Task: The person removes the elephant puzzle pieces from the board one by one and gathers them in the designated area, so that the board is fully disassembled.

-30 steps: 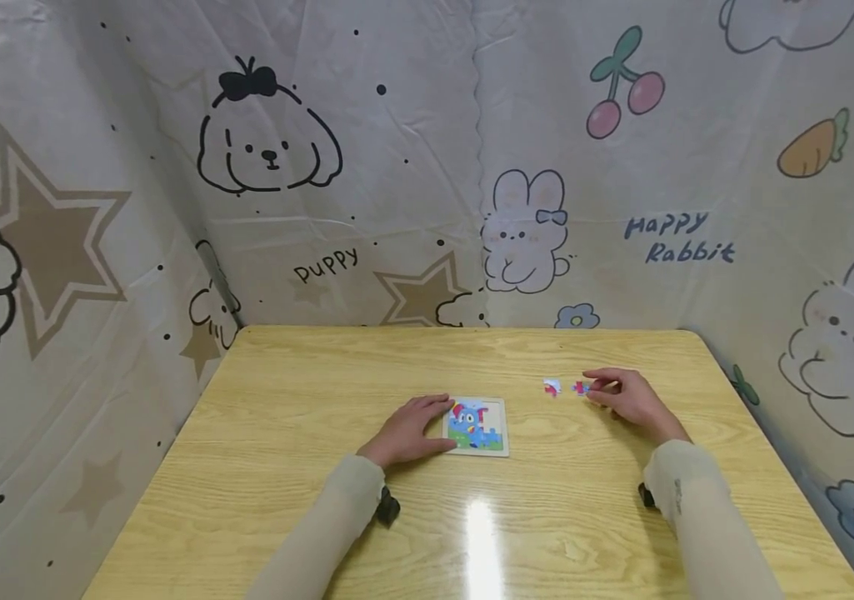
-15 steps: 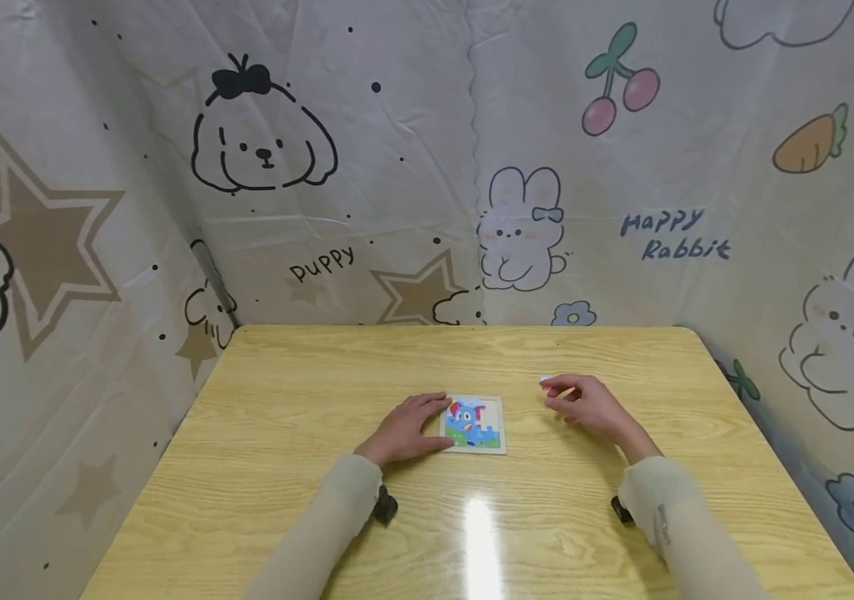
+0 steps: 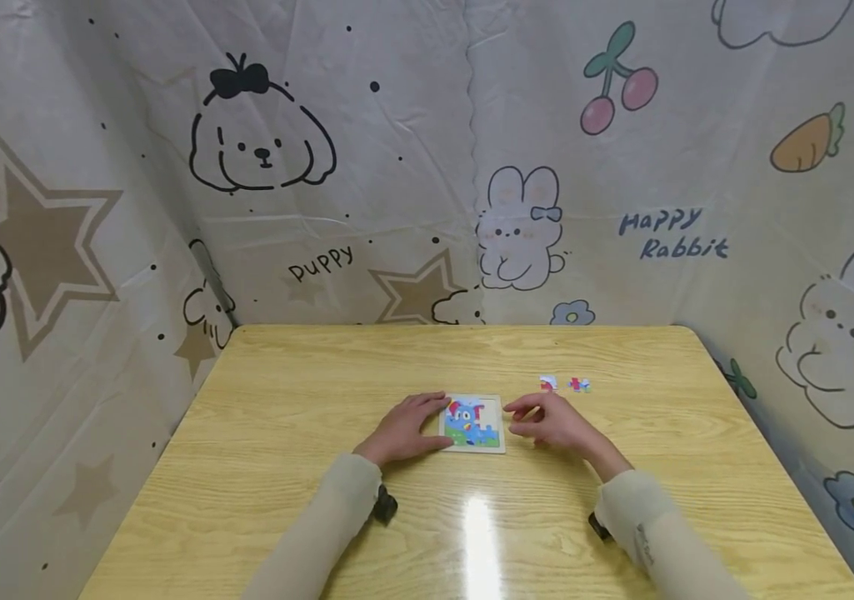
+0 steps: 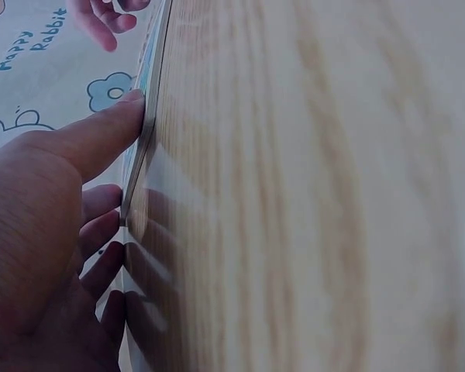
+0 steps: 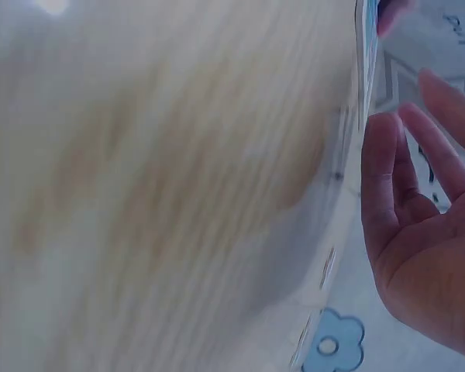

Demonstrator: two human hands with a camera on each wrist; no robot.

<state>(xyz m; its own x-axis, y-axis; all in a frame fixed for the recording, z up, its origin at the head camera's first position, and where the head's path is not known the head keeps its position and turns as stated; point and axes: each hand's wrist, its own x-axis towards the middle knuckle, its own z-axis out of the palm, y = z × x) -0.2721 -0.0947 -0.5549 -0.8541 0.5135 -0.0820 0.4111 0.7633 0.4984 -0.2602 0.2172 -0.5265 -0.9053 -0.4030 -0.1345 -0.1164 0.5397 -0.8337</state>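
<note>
A smooth, glossy, wood-grained counter spreads beneath the left grip and right grip. The puzzle frame touching the left grip resembles smooth wood. Matt cloth sleeves trail behind both grips; a creased cloth curtain hangs beyond.

Your square, pale-framed puzzle lies flat on the bench, showing a blue cartoon animal over green, with a pale gap at upper right. Your left hand touches its left side. Beyond your right hand, a white-and-pink piece and a pink-and-blue piece lie apart.
</note>
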